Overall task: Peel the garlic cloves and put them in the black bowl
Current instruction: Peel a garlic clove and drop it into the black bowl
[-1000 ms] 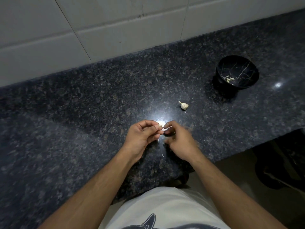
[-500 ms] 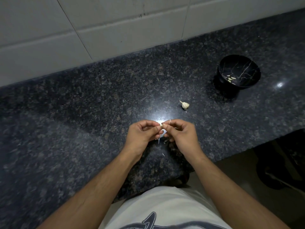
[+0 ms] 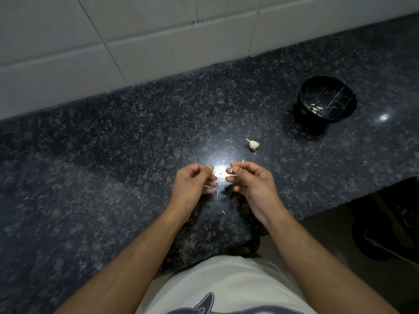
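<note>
My right hand (image 3: 251, 181) pinches a small pale garlic clove (image 3: 230, 170) at its fingertips, and a thin strip of skin sticks up beside the thumb. A short gap to the left, my left hand (image 3: 192, 180) has curled fingers pinching thin shreds of garlic peel (image 3: 209, 186). Both hands hover just above the counter's front part. The black bowl (image 3: 305, 98) stands at the far right with several peeled cloves (image 3: 316, 108) inside. A partly broken garlic bulb (image 3: 253, 144) lies on the counter between my hands and the bowl.
The dark speckled granite counter (image 3: 113, 155) runs to a white tiled wall (image 3: 136, 41) at the back. Small peel scraps (image 3: 223, 211) lie under my hands. The counter's front edge steps back at the right, with dark floor (image 3: 374, 234) below.
My hands were joined on the clove; now they have pulled apart. The clove stays in my right hand and torn skin has come away with my left.
</note>
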